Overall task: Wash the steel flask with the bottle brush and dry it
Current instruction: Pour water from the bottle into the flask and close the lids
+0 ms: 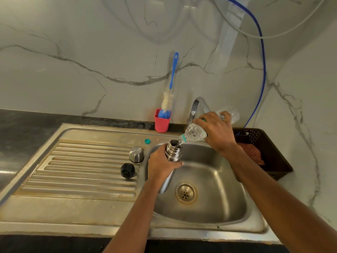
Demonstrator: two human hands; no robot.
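A dark worktop (pixel 21 128) carries a steel sink unit (pixel 182 229), with the ribbed drainboard (pixel 82 170) on the left and the basin on the right. A steel cap (pixel 136 154) and a black stopper (pixel 127 170) stand on the drainboard's right end. A small teal cap (pixel 147 141) lies farther back. A red cup (pixel 162 123) stands at the far edge. A dark basket (pixel 269 143) sits on the right.

Single view here, worn on the head, facing forward and down, close over the sink (pixel 218 179): left hand (pixel 162 161) and right hand (pixel 217 132) sit mid-frame. Wide-angle, so drainboard (pixel 82 161) stretches left, basket (pixel 280 161) at right, marble wall (pixel 73 42) curving across the top.
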